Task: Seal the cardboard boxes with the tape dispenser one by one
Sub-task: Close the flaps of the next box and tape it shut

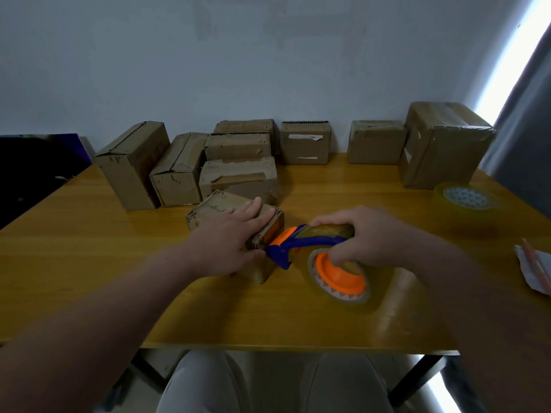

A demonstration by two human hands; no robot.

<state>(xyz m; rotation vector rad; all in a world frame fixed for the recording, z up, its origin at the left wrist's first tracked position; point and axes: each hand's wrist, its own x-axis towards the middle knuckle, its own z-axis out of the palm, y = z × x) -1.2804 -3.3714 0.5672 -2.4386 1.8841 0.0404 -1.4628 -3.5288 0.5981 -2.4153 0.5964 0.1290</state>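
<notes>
Centre of frame: a small brown cardboard box [214, 208] lies on the yellow wooden surface [298, 317]. It is pressed down by the left hand [229, 236], whose fingers [252, 208] lie straight and flat across its top. The right hand [366, 234] has its fingers curled round the blue-and-orange plastic tape dispenser [301, 242]. The dispenser's orange front end touches the right-hand end of the box. Whether its mounted roll of clear yellowish tape [337, 295] rests on the surface cannot be told. Behind, along the pale wall [268, 70], stand eight further brown cardboard boxes [305, 143]: two upright at centre left, a cluster of three directly beyond the small box, two apart right of centre, and one large at upper right. That makes nine boxes in all. The nearest box of the cluster [238, 180] stands just beyond the left fingertips. Tape rolls number two, the mounted one and a spare clear tape roll [466, 201] at the right of the frame, well apart from both hands. One sheet of white paper [533, 269] lies at the right edge, and a dark panel [38, 162] lies at the left edge.
</notes>
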